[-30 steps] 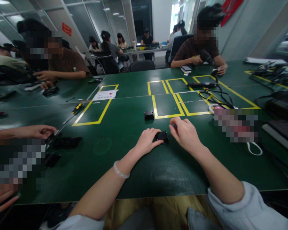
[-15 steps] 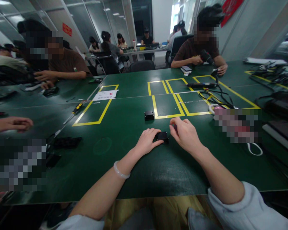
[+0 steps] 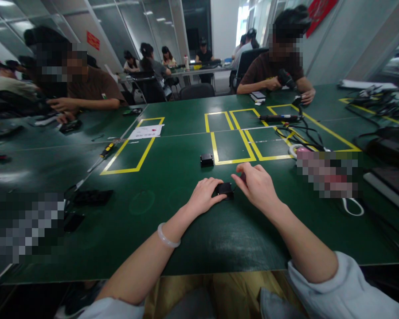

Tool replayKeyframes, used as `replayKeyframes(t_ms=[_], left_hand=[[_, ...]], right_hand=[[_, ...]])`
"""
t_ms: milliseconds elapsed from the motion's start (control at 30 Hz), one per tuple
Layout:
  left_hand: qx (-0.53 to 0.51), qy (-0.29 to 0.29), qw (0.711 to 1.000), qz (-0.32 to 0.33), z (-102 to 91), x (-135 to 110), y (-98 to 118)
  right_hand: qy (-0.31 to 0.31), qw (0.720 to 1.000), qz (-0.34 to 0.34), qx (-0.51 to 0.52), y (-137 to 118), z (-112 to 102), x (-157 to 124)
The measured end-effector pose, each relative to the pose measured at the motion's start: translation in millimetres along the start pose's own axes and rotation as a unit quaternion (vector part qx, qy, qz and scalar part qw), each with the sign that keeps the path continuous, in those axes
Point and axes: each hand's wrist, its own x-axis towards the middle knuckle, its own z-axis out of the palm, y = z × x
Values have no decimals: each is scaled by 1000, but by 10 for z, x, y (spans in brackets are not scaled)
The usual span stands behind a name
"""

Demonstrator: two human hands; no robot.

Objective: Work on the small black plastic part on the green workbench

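Before me on the green table, my left hand [image 3: 206, 195] grips a small black box-shaped part [image 3: 224, 190] between thumb and fingers. Close by its right side, my right hand [image 3: 256, 182] is curled closed, thumb against the forefinger. Something dark shows between those fingers, too small and too hidden to name. A second small black block [image 3: 206, 160] of similar look lies beyond my left hand, touched by neither hand.
Yellow tape [image 3: 235, 161] marks rectangles on the table. Left lie a yellow-black screwdriver [image 3: 107, 150], white paper [image 3: 146, 132] and dark parts [image 3: 92, 197]. Right are a black pen-shaped tool [image 3: 279, 118], cables [image 3: 307, 137] and a pink pouch-like item [image 3: 304, 156]. A co-worker opposite holds a drill [image 3: 286, 79].
Another person's hand at the left edge has gone from view. My right hand's thumb and fingers have shifted slightly; my left hand and the black part stay in place.
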Motion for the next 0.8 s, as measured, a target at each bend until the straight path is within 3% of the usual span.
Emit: replayKeyframes(t_ms=[400, 800], left_hand=[[3, 6, 1000, 8, 17, -1, -18], [1, 2, 1000, 3, 13, -1, -17]], right_hand=[[-31, 999, 8, 25, 8, 1, -7], [-2, 1000, -13, 1, 9, 3, -2]])
